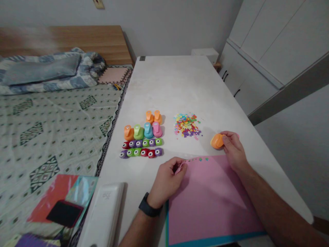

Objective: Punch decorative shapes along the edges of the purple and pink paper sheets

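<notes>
A pink paper sheet (213, 202) lies on the white table (174, 85) in front of me, with a row of small punched holes along its far edge. My left hand (168, 181) is closed, pinching the sheet's far left corner. My right hand (232, 149) is closed around an orange paper punch (216, 141), held just past the sheet's far right corner. A heap of colourful punched paper shapes (186, 125) lies beyond the sheet.
Several coloured paper punches (144, 139) stand in rows left of the heap. A white box (104, 214) lies at the table's near left. A bed with a patterned cover (51, 120) and coloured paper sheets (61, 202) is on the left. White cabinets (257, 51) stand on the right.
</notes>
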The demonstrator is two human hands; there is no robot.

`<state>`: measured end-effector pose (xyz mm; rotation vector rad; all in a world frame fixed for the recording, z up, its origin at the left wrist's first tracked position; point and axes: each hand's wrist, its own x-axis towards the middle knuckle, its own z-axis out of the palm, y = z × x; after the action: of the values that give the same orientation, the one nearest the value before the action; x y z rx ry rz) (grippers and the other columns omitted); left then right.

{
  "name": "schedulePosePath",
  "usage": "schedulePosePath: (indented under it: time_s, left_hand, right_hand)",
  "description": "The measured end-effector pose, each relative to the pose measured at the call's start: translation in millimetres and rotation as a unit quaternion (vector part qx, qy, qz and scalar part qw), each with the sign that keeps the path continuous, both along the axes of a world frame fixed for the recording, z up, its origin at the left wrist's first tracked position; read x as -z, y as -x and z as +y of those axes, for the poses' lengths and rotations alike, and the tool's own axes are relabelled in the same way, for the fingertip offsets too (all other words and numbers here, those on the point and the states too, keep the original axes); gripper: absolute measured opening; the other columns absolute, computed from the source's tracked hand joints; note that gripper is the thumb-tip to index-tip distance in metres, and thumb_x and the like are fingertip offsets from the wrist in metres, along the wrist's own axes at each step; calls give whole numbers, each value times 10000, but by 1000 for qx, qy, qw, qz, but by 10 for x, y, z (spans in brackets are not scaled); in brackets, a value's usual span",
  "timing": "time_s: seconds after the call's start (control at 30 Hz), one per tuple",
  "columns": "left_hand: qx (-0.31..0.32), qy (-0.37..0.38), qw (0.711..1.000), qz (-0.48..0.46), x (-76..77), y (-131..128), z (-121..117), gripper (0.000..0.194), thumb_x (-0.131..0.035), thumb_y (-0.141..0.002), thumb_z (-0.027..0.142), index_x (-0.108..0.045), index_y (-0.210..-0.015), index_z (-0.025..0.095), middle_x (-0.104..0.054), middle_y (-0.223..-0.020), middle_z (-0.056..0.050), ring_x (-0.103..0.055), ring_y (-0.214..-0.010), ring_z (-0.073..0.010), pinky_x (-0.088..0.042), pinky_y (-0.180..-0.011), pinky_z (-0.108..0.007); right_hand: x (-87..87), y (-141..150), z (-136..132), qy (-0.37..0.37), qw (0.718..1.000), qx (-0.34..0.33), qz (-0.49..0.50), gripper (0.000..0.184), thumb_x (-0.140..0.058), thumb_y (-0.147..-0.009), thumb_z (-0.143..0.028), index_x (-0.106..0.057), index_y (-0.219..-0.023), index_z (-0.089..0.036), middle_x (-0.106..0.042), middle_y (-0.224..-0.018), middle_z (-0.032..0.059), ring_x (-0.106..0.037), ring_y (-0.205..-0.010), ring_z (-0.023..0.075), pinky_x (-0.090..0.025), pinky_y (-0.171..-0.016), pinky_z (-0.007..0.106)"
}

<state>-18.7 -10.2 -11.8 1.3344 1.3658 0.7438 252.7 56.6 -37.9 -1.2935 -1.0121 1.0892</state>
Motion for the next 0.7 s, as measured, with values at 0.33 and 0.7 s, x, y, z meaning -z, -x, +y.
schedulePosePath:
  time_s: [0.33, 0.7]
  left_hand:
    - [-10, -97, 995, 28, 81, -35, 10, 227, -614, -875, 386, -687, -863, 171, -650, -759, -15, -555, -705, -149, -398, -645, -248]
    - [-4, -122, 991, 46, 114, -17, 45, 255, -607, -867, 412, -642, -813, 165, -579, -708, 9, -502, -673, -135, -371, -628, -247]
  right_hand:
    - [34, -53, 48, -62, 998, 2, 14, 299, -697, -863, -483, -620, -1048, -262, -629, -950, 1, -585, -810, 156, -490, -690, 278]
    - [-75, 0, 47, -75, 997, -3, 21, 350, -701, -842, -535, -597, -1015, -249, -639, -890, -3, -587, -762, 151, -505, -698, 290]
